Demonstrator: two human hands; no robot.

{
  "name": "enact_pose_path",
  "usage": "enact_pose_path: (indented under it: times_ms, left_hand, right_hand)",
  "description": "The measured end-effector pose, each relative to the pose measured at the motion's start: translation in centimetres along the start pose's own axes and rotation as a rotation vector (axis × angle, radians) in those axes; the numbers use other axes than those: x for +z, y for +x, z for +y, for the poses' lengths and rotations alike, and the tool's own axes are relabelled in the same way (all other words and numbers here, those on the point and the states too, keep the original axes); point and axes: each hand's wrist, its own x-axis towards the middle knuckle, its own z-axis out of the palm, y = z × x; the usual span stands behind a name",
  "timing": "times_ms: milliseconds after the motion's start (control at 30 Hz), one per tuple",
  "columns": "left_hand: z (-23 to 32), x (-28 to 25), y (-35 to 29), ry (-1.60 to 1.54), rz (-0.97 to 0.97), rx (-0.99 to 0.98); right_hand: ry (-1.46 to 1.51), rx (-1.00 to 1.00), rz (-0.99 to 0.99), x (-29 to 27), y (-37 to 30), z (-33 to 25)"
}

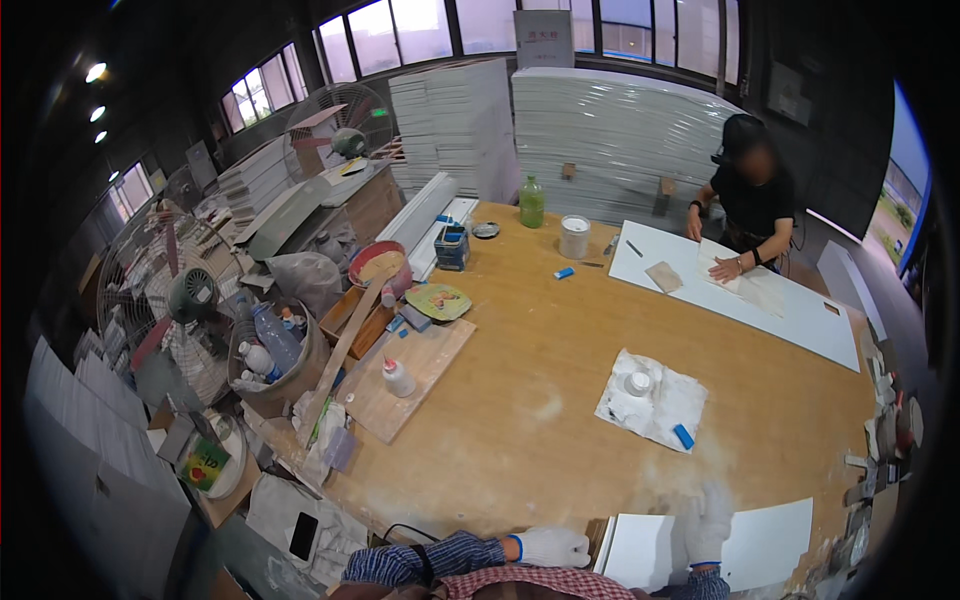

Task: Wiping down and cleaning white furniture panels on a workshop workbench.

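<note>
My left hand (553, 547), in a white work glove with a blue cuff edge, is at the near edge of the table, beside the left end of some stacked white panels (640, 545). Its fingers show too little to tell whether they are closed. Over the top panel is my right hand (706, 530), also gloved in white, its fingers stretched away from me and a little smeared. Nothing shows in that hand. Beyond it, a white sheet (655, 418) carries a small white jar (638, 384) and a blue block (683, 436).
Across the table (520, 320), a co-worker (755, 190) rests both hands on a long white panel (730, 290). A squeeze bottle (398, 378) stands on a board at left. A white tub (574, 238) and green bottle (531, 203) stand at the far side; a fan (190, 295) is left.
</note>
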Motion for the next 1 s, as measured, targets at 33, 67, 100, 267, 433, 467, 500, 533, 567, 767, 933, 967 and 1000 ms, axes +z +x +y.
enact_pose_path:
  times_ms: [33,67,100,267,433,467,500,533,567,767,933,967,1000]
  left_hand:
    - [-0.5,0.4,-0.2,-0.047,0.015,0.000]
    - [-0.6,0.6,-0.3,-0.092,0.028,0.002]
    - [0.1,0.4,-0.6,-0.085,0.011,0.004]
    - [2.2,0.2,-1.4,0.000,-0.041,0.088]
    - [1.6,1.9,-3.5,-0.094,-0.033,0.118]
    - [1.4,2.1,-3.7,-0.086,-0.030,0.099]
    - [1.1,2.3,-3.8,-0.082,-0.021,0.081]
    - [0.7,2.6,-3.9,-0.045,-0.035,0.096]
    - [0.3,2.8,-4.3,-0.046,-0.037,0.099]
    - [-6.2,6.2,-7.2,0.020,0.067,-0.038]
    - [-12.5,10.7,-13.2,0.310,0.027,-0.050]
    - [-23.3,19.4,-14.9,-0.113,0.391,0.057]
    - [-21.4,18.2,-12.9,-0.127,0.359,0.077]
  right_hand:
    - [-0.001,0.011,-0.001,-0.9,-0.7,0.6]
    - [-0.038,0.072,0.011,-1.9,-1.2,1.7]
    - [-0.076,0.136,0.022,-2.5,-1.7,2.9]
    - [-0.126,0.177,-0.043,-2.6,-5.0,6.1]
    - [-0.124,0.164,-0.037,-3.1,-3.8,5.2]
    - [-0.113,0.134,-0.021,-2.8,-3.7,5.5]
    - [-0.124,0.137,-0.021,-2.8,-3.7,5.6]
    - [-0.112,0.132,-0.010,-2.8,-3.6,5.8]
    - [-0.093,0.129,0.000,-2.5,-3.9,5.8]
    - [0.100,0.180,0.075,-2.9,-4.5,7.2]
    - [0.706,0.518,0.061,-9.6,-8.8,6.3]
    - [0.766,0.494,0.003,-11.1,-10.0,5.2]
    - [0.644,0.515,-0.133,-11.0,-13.3,7.1]
